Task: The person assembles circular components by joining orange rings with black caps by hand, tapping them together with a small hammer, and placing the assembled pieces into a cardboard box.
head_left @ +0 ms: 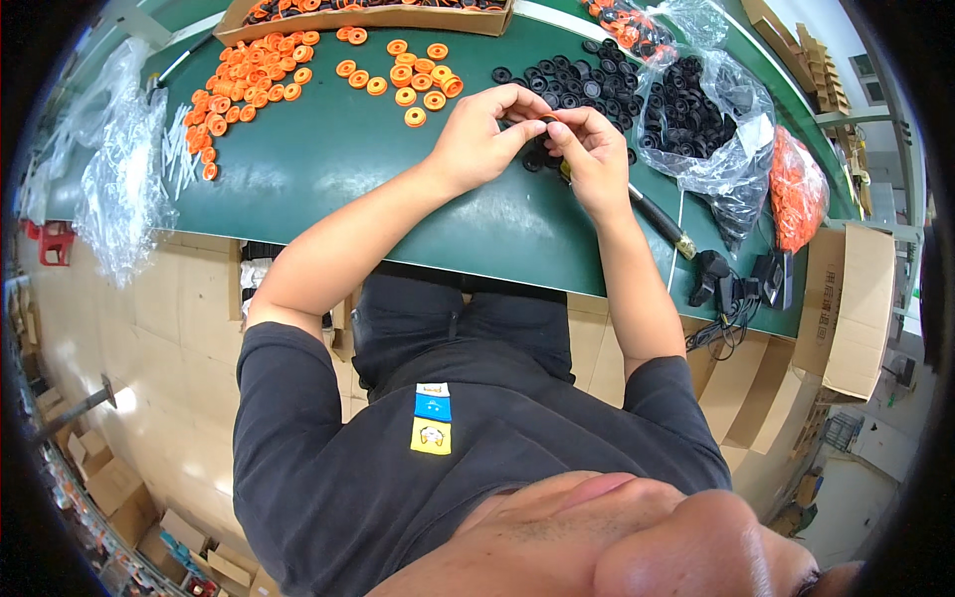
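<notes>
Head view: L hand (482, 134) and R hand (594, 159) meet over the dark green smooth tabletop (338, 139), thumb & fingertips of both clamped on a small black round plastic piece (546, 120), mostly hidden by the fingers. It's just in front of a heap of black round plastic discs (572, 88).

Around: big pile of orange round plastic caps (249, 75) far L, smaller scattered group nearer L hand; thin white plastic sticks (179, 154) beside the pile; crumpled clear plastic sheeting (124, 189) at table's L end. Behind, a long brown cardboard tray (398, 19) w/ orange & black parts. To the R: clear plastic bag (734, 204) of black discs, clear bag of orange parts (798, 189), black cabled device (709, 277).

In the way: dark rod-shaped tool (659, 217), partly behind R hand.

Writing: brown cardboard box (858, 308) has dark printed characters; black shirt (497, 408) has a white/blue/yellow patch (432, 418), print too small to read.
</notes>
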Demonstrator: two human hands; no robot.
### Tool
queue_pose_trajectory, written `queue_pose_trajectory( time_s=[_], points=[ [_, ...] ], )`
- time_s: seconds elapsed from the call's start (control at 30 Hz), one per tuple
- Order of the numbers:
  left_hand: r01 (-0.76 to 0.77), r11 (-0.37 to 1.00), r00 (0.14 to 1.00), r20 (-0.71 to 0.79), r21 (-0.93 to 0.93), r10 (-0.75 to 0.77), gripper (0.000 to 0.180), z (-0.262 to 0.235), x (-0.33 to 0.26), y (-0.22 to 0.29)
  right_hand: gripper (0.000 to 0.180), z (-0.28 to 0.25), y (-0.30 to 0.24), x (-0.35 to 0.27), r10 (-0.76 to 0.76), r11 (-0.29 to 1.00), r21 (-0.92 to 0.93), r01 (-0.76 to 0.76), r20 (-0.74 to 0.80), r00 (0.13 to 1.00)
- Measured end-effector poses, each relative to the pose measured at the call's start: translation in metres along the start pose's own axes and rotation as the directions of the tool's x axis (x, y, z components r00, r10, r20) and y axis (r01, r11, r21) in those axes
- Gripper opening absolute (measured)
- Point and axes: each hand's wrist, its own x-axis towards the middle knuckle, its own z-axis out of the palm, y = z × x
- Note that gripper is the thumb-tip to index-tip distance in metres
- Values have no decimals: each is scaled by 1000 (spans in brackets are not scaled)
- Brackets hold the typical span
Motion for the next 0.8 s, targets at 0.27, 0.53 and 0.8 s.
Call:
queue_pose_trajectory(
  time_s=[0.27,0.53,0.8],
  points=[
    [137,953,990,63,-272,-124,24,-1,9,-8,17,-2,3,-2,18,998,64,-17,-18,1000],
    [-115,987,906,418,111,59,11,-8,1,3,20,-63,-10,8,-199,966,-212,151,-227,953],
    [-390,846,799,590,363,116,13,-4,-6,-4,20,-102,-16,-43,-262,426,-869,253,149,954]
  ],
)
